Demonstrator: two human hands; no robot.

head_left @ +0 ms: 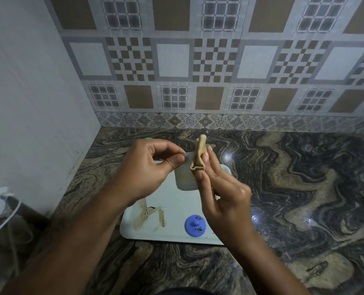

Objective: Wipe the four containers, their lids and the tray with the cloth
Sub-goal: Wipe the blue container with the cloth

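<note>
right hand pinches the folded tan cloth upright between thumb and fingers, just over the white container at the far end of the stained tray. left hand is curled, fingertips at the container's rim, can't tell if it's gripping. blue lid sits by the tray's front edge.

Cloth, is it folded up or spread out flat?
Folded up: the cloth is doubled into a narrow strip, pinched by the right hand.
</note>
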